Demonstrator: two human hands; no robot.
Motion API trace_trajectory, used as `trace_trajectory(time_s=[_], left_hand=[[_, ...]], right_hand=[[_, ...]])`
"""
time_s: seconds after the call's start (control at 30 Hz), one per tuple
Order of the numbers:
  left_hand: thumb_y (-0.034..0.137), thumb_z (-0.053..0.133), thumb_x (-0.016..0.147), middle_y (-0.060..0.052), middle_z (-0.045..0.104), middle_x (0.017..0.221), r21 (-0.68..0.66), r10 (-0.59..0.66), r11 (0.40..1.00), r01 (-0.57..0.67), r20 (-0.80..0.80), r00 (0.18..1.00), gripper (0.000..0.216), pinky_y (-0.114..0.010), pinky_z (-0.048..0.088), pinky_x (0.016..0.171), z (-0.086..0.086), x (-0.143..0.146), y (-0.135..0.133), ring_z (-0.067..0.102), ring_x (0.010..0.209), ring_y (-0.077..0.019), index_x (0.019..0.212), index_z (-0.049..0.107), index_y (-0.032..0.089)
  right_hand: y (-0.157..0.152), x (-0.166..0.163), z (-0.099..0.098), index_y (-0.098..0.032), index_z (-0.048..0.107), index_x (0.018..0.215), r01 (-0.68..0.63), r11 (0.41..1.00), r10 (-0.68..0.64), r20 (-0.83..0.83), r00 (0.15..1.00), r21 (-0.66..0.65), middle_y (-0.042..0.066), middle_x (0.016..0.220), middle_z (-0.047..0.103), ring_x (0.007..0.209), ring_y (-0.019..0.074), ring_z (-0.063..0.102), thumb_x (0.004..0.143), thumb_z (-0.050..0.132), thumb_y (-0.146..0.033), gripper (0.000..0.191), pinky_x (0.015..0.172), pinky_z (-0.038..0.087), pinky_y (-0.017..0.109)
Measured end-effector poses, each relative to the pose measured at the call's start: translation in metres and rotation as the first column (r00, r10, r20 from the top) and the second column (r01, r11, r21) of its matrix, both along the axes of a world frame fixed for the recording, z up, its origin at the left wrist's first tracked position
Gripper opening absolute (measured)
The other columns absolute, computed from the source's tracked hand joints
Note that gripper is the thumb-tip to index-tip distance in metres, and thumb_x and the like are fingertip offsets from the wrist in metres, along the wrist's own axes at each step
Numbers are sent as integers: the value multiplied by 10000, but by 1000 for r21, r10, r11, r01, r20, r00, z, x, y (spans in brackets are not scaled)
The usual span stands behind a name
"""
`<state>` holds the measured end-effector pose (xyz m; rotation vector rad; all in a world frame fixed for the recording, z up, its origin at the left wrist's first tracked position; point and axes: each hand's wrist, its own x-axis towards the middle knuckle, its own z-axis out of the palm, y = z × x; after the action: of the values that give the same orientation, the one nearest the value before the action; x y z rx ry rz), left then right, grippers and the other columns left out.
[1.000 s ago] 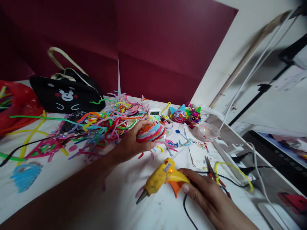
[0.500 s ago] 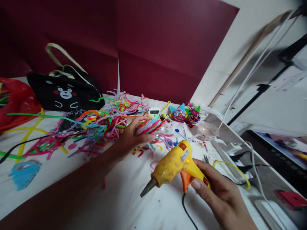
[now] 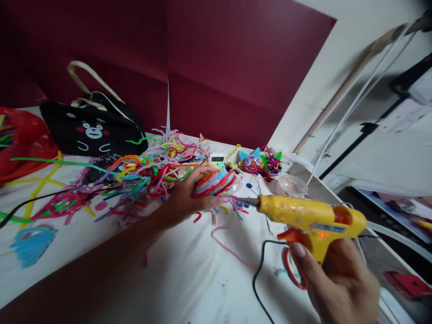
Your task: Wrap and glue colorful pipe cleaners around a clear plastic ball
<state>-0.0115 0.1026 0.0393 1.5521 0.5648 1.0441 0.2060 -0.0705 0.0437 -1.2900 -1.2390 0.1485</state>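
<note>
Yellow and scuffed, the glue gun point(image 3: 300, 211) sits in the right hand point(image 3: 340, 274), which I see from the head camera curled round its handle, thumb beside the orange trigger point(image 3: 293, 235). A small orange light glows on its side. Its dark nozzle point(image 3: 249, 201) points left, at the striped piece point(image 3: 218, 181); from my end I cannot tell whether the two touch. That rounded piece, wound in pink, orange and blue, is in the grasp of the left hand point(image 3: 184, 195), between thumb and fingers, just in front of the tangled fuzzy strands point(image 3: 158, 166). Beyond it I make out a white timer point(image 3: 217, 158) and, to its right, two decorated figures point(image 3: 250, 162) near a clear bowl point(image 3: 291, 185). Nearer me, a black cable point(image 3: 258, 270) and a pink strand point(image 3: 229, 248) lie on the white tabletop point(image 3: 202, 279).
</note>
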Motion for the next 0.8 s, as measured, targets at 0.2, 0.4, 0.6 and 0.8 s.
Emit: trace_trajectory(time_s=[0.2, 0.4, 0.6, 0.8], left_hand=[[330, 819, 688, -56, 625, 1211, 113, 2, 994, 3, -49, 999, 586, -334, 536, 806, -3, 0, -1, 639, 1032, -265, 1214, 576, 244], [346, 811, 704, -37, 601, 1280, 182, -6, 983, 21, -85, 996, 552, -364, 551, 899, 1, 0, -5, 632, 1101, -281, 1199, 578, 272], [370, 808, 700, -31, 615, 1278, 213, 8, 977, 24, -148, 989, 595, -368, 518, 945, 2, -1, -7, 606, 1150, -289, 1235, 566, 281], [358, 804, 711, -45, 616, 1286, 205, -10, 978, 39, -138, 990, 590, -370, 510, 946, 3, -2, -9, 613, 1138, -286, 1240, 557, 273]], right_hand=[[4, 8, -6, -229, 696, 916, 117, 993, -118, 26, 993, 22, 19, 822, 802, 638, 200, 768, 695, 819, -187, 257, 583, 632, 216], [5, 7, -15, -251, 717, 938, 16, 998, -17, 8, 1000, 53, 15, 816, 799, 637, 193, 762, 719, 783, -168, 243, 575, 631, 215], [-5, 23, -36, -213, 758, 929, -25, 998, 29, 71, 997, -52, 71, 797, 762, 667, 233, 738, 757, 809, -248, 183, 638, 648, 336], [-9, 27, -44, -237, 737, 989, -35, 999, 38, 99, 994, -30, 83, 1042, 755, 896, 279, 745, 770, 774, -190, 227, 792, 646, 406]])
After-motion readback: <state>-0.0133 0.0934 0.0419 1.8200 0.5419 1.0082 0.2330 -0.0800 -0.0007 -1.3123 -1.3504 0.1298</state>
